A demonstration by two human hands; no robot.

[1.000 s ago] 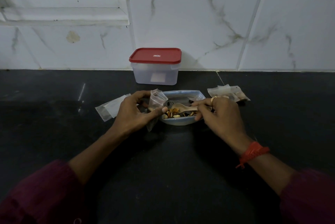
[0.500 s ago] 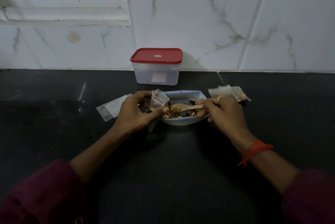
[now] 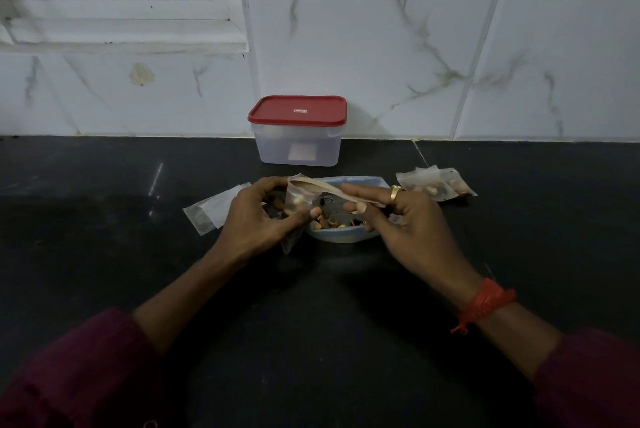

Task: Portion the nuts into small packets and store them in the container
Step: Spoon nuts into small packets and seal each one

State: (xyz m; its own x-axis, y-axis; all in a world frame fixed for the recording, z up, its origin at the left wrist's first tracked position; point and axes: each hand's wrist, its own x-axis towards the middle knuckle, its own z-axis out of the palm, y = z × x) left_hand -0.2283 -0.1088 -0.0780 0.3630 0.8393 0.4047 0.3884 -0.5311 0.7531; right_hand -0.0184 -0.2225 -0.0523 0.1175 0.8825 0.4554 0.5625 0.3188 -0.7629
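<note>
A blue bowl [image 3: 341, 237] of mixed nuts [image 3: 332, 221] sits on the black counter. My left hand [image 3: 256, 220] pinches a small clear packet [image 3: 294, 206] held open beside the bowl's left rim, with some nuts inside. My right hand [image 3: 412, 220] holds a wooden spoon [image 3: 322, 187] whose head is tipped into the packet's mouth. A clear container with a red lid [image 3: 297, 110] stands shut against the wall behind the bowl.
Empty packets [image 3: 207, 211] lie to the left of my left hand. Filled packets [image 3: 434, 183] lie to the right of the bowl. The black counter [image 3: 311, 323] meets a white tiled wall at the back.
My right hand lifted the spoon out of the bowl and swung it left, so its head is now in the packet's mouth. My left hand kept the packet in place.
</note>
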